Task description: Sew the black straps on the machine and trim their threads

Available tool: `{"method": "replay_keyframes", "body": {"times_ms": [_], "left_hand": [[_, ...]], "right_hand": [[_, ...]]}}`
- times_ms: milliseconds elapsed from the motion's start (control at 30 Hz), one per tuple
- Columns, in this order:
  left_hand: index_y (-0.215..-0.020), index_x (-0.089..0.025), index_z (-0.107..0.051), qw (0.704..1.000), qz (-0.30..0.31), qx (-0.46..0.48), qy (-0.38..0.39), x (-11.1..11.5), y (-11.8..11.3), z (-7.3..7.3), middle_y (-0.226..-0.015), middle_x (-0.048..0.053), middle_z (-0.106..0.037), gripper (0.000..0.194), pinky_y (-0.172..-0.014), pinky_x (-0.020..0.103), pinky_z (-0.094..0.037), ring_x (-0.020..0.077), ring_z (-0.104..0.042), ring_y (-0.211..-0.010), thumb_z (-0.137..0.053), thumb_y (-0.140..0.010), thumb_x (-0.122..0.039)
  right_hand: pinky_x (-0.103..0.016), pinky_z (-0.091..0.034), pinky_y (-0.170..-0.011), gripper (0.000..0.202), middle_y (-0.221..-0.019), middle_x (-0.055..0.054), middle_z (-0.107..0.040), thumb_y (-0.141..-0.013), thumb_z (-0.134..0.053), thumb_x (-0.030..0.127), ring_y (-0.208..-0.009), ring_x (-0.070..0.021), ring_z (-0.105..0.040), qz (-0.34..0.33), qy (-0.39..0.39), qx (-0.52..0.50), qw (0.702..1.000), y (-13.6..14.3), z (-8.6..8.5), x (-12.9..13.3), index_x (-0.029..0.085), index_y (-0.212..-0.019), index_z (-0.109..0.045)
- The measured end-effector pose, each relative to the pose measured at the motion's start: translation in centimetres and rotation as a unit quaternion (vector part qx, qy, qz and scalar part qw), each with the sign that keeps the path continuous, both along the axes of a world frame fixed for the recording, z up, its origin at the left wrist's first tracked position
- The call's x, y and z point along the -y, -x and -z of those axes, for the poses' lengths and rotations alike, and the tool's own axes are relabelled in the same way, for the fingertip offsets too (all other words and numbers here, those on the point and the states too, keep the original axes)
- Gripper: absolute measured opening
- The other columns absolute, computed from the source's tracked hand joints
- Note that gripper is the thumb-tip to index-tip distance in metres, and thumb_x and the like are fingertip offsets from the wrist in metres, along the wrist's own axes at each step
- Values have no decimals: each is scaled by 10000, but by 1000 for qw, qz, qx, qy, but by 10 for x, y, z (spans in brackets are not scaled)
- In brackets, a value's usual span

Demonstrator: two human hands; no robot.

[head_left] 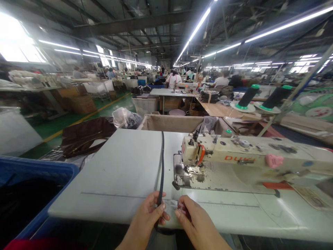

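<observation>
My left hand (pixel 153 210) pinches a narrow black strap (pixel 162 163) between thumb and fingers near the front edge of the table. The strap runs away from me across the white tabletop (pixel 125 163), and its near end curves below my hand. To the right, my right hand (pixel 191 217) is closed on a small pinkish thing (pixel 182 207), mostly hidden by the fingers. A pale, blurred piece shows between the two hands; its kind is unclear. Beyond my right hand stands a sewing machine (pixel 223 156), its needle area apart from the strap.
A blue bin (pixel 59 170) with dark material stands at the left. Brown bags (pixel 83 135) lie beyond the table's left edge. Behind the table is a fabric-lined box (pixel 169 122). Black thread cones (pixel 248 97) stand at right. People work farther back.
</observation>
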State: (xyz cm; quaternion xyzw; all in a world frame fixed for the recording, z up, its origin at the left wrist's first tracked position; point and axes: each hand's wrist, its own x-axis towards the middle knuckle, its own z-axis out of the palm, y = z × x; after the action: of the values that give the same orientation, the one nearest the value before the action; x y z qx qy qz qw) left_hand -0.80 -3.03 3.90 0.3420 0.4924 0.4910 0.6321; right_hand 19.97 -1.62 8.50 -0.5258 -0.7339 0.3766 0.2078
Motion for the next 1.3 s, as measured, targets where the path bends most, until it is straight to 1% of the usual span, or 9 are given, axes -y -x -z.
{"method": "replay_keyframes", "body": {"times_ms": [133,333,600,667,733,867,1100,1200,1300], "left_hand": [[-1240,-189,-707,999,30,0,-20,1,1,8,-988,54,-727,609,-686,301,-561,196,-732,-782,-889,-826,-597],[-1181,-189,-720,999,38,26,-10,3,-4,-3,-1010,63,-733,597,-666,288,-551,184,-713,-778,-920,-793,-596],[-1133,-177,-737,997,54,45,-17,5,-7,-5,-1061,93,-728,530,-620,262,-540,195,-712,-813,-924,-810,-553],[-1133,-179,-740,998,49,46,-15,5,-7,-4,-1055,88,-723,518,-615,254,-539,193,-712,-819,-921,-817,-547],[-1119,-176,-743,998,47,48,-14,6,-7,-5,-1040,84,-718,517,-604,247,-534,188,-709,-812,-923,-811,-550],[-1101,-171,-737,998,50,44,-21,8,-6,-5,-1022,75,-707,509,-594,253,-539,173,-698,-767,-915,-810,-548],[-1266,-184,-634,992,-117,-56,-2,14,3,19,-1022,71,-676,719,-552,282,-548,257,-734,-867,-929,-721,-547],[-1203,-155,-675,995,-92,-33,29,18,9,19,-980,82,-693,685,-586,304,-557,254,-727,-851,-893,-747,-618],[-1130,-147,-740,997,-43,29,54,22,9,8,-903,67,-698,678,-597,291,-529,234,-709,-816,-899,-728,-670]], "right_hand": [[-365,-447,-787,141,-1006,-87,-726,-1057,-527,259,-954,-284,-675,-10,-41,67,997,5,1,-1,238,-921,-558],[-357,-478,-764,109,-994,-73,-730,-1066,-584,211,-911,-269,-694,-31,-103,103,989,12,5,1,222,-962,-616],[-324,-459,-666,157,-876,-7,-699,-1008,-703,164,-765,-231,-689,-20,-288,132,948,17,18,-3,242,-951,-579],[-328,-450,-646,132,-847,-4,-689,-1072,-618,249,-732,-231,-682,-13,-331,136,934,18,21,-3,252,-952,-563],[-339,-427,-621,263,-798,-5,-670,-1149,-420,355,-686,-233,-663,-5,-375,148,915,20,22,-3,264,-938,-549],[-348,-410,-624,418,-750,2,-657,-1177,-233,366,-652,-225,-644,11,-423,163,891,23,20,-2,275,-914,-545],[-340,-460,-666,173,-855,-17,-702,-1133,-488,317,-763,-238,-693,20,-295,90,951,19,24,-3,245,-1002,-576],[-352,-480,-713,93,-899,-34,-715,-1087,-585,280,-843,-261,-706,18,-168,71,983,22,21,-2,233,-1008,-600],[-355,-481,-743,150,-915,-46,-722,-1092,-567,280,-878,-263,-707,11,-78,61,995,27,15,-1,226,-959,-609]]}}
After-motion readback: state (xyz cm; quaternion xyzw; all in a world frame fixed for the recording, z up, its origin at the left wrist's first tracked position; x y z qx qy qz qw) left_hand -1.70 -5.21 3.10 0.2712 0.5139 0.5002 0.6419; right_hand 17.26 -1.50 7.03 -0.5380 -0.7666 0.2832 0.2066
